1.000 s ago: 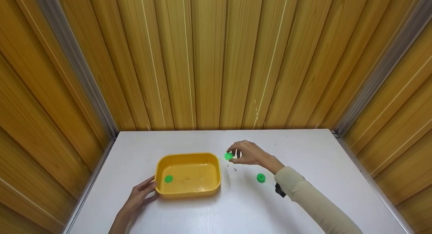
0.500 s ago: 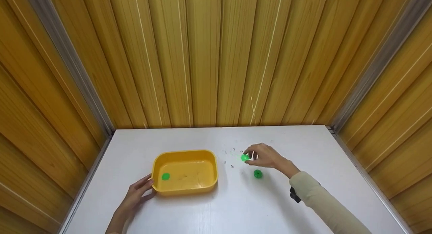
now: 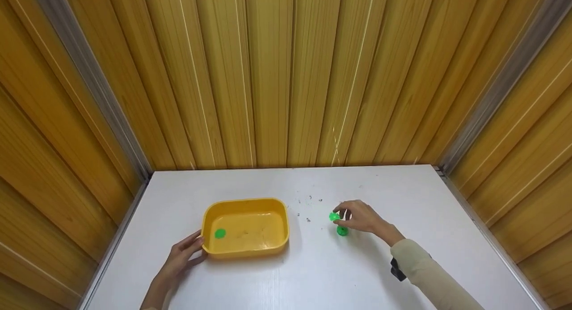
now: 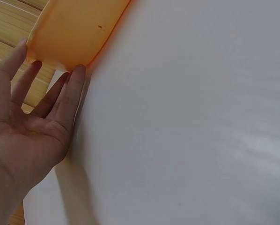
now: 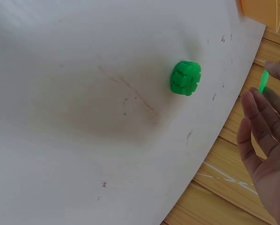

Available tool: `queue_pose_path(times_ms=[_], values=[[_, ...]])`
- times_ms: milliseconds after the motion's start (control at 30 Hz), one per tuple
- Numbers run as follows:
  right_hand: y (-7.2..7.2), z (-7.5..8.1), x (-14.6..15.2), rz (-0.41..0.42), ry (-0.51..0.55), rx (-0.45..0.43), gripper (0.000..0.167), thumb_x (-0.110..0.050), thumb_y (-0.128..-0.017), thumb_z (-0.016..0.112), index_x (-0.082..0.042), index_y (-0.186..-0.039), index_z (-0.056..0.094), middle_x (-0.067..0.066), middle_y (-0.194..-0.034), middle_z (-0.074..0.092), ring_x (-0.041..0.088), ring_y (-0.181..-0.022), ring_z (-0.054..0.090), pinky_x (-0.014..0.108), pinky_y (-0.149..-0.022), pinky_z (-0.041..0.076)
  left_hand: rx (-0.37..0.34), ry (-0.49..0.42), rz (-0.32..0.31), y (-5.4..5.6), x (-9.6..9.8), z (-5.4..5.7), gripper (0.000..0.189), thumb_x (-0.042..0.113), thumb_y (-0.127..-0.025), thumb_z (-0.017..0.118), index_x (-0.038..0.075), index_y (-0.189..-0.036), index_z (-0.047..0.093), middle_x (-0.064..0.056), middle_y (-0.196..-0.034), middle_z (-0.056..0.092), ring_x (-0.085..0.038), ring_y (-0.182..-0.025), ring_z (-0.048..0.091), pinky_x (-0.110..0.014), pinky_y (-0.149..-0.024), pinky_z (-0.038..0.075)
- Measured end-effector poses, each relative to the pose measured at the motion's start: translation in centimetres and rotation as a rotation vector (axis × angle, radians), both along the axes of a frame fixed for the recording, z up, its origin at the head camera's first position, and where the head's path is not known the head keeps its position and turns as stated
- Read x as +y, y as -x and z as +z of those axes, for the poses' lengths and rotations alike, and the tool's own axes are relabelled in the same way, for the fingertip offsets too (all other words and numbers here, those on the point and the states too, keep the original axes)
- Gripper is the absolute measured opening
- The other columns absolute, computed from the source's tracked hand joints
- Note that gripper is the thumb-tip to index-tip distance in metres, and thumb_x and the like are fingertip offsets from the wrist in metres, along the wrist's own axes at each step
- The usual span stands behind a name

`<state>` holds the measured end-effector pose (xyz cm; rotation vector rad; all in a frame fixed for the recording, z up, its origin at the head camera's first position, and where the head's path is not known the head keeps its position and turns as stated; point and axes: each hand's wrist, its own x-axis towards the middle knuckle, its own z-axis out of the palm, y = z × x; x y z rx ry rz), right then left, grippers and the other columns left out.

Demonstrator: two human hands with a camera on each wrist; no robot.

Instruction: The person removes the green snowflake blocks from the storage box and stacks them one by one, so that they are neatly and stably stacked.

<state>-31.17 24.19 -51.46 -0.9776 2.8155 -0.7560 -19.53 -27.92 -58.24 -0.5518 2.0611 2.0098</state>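
My right hand pinches a bright green notched plastic disc between thumb and fingers. In the right wrist view that disc is seen nearly edge-on. Just below it on the white table stands a short stack of similar green notched discs, with a small hole at the centre of its face. My left hand rests its fairly straight fingers against the left end of a yellow plastic tub. In the left wrist view, the fingertips touch the tub's outer wall. One green disc lies flat inside the tub, at its left.
Small dark marks spot the white table between tub and stack. Yellow wood-patterned panels rise behind the table and on both sides. A black device sits on my right wrist at the beige sleeve.
My right hand has moved away from the tub, rightward and then slightly nearer, carrying the disc close over the stack. The left hand stays at the tub. The head view has shifted slightly.
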Motion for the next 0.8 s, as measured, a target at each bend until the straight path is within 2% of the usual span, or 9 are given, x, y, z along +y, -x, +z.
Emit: queue_pose_path(times_ms=[200,400,567,800], values=[[-0.3,-1.4,1.1,-0.032,0.000,-0.018,0.029,-0.026,-0.089,0.079,-0.005,-0.109,0.077,0.004,-0.091,0.074,0.012,-0.076,0.066,0.018,-0.064,0.054,-0.005,0.024,-0.002,0.0,0.0,0.0,0.069,0.042,-0.098,0.068,0.010,-0.155,0.044,-0.021,-0.149,0.052,-0.024,-0.122,0.064,-0.039,-0.102,0.062],[-0.5,-2.5,1.8,-0.026,-0.021,-0.012,0.028,-0.025,-0.089,0.080,-0.005,-0.109,0.077,0.006,-0.096,0.073,0.018,-0.078,0.068,0.019,-0.065,0.055,-0.021,0.027,-0.001,0.0,0.1,0.1,0.069,0.042,-0.098,0.067,0.010,-0.155,0.044,-0.021,-0.151,0.051,-0.023,-0.121,0.064,-0.039,-0.103,0.061],[-0.6,-2.8,2.2,-0.043,-0.033,-0.024,0.030,-0.024,-0.089,0.080,-0.004,-0.110,0.076,0.008,-0.100,0.072,0.018,-0.079,0.067,0.019,-0.065,0.055,-0.025,0.035,-0.006,0.1,0.1,0.1,0.071,0.044,-0.098,0.067,0.010,-0.155,0.043,-0.022,-0.153,0.050,-0.026,-0.125,0.063,-0.038,-0.103,0.061],[-0.9,-3.0,2.5,-0.055,-0.037,-0.043,0.030,-0.023,-0.088,0.081,-0.004,-0.110,0.076,0.008,-0.102,0.071,0.017,-0.079,0.065,0.018,-0.065,0.054,-0.011,0.015,-0.004,0.0,-0.1,-0.1,0.069,0.041,-0.098,0.068,0.010,-0.154,0.045,-0.019,-0.148,0.055,-0.021,-0.118,0.065,-0.039,-0.102,0.062]])
